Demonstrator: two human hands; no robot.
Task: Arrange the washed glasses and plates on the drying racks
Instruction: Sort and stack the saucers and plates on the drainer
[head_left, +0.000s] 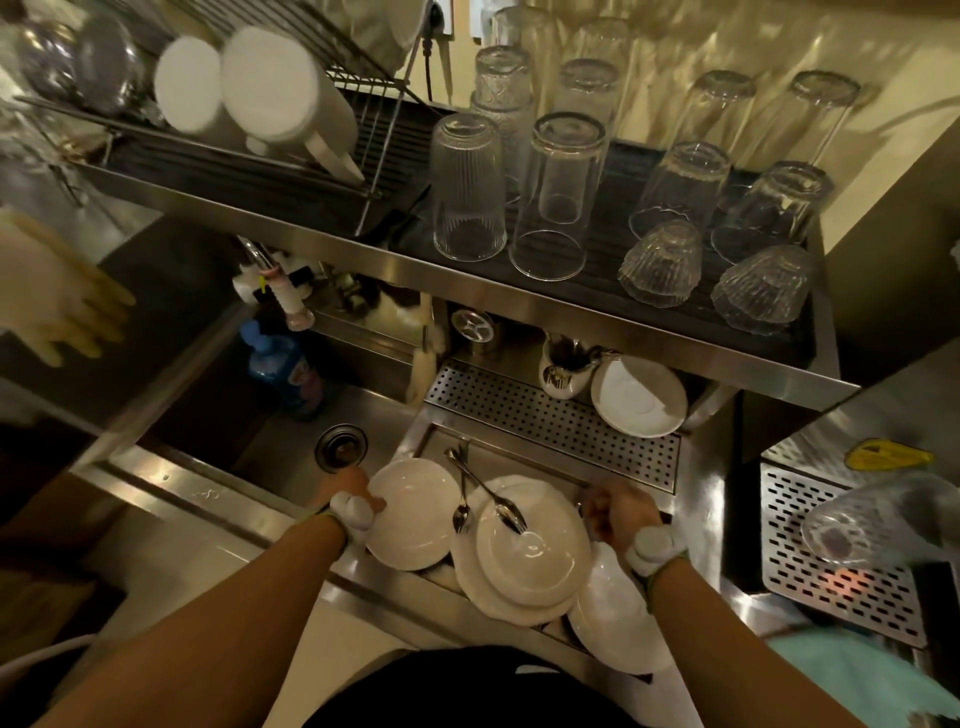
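the left hand (347, 488) pinches the rim of a plate (410, 514) by the sink, likely to rack it, while the right hand (618, 514), loosely curled and empty, hovers beside the stacked plates (540, 566).

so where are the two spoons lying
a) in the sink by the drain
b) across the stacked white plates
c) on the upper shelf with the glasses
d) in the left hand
b, both spoons rest with their bowls on the stacked plates between the hands.
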